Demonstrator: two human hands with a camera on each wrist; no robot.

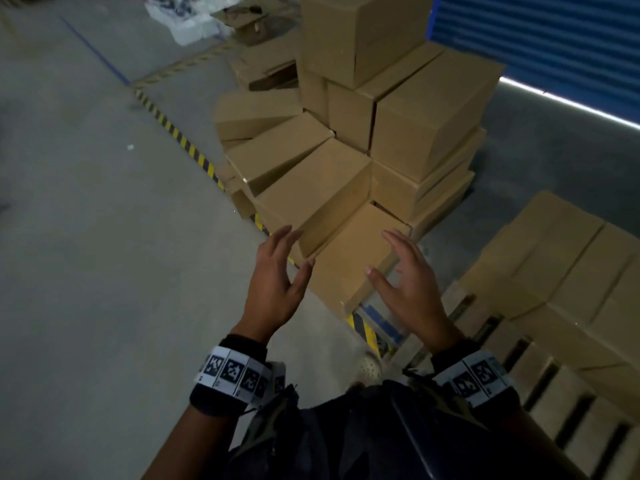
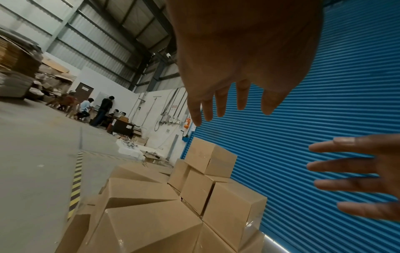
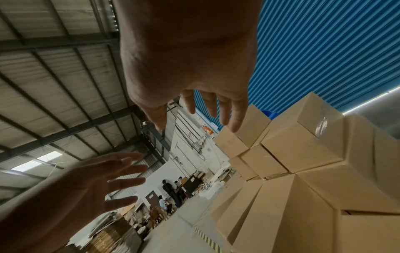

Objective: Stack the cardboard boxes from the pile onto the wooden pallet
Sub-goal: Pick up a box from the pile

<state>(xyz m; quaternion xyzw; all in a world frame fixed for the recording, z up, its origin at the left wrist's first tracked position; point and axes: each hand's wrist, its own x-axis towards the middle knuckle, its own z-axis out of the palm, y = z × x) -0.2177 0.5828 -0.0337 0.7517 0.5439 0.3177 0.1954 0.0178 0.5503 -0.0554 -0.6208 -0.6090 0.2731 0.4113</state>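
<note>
Cardboard pile (image 1: 363, 133) leans unevenly; left hand (image 1: 273, 289) and right hand (image 1: 412, 292) reach spread and empty, and tugging the low box (image 1: 349, 258) may topple neighbours.

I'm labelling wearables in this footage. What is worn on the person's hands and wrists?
The left hand and right hand are bare, with no gloves. Each wrist carries a white band printed with square black-and-white markers, over a dark cuff; the right wrist's band matches.
</note>
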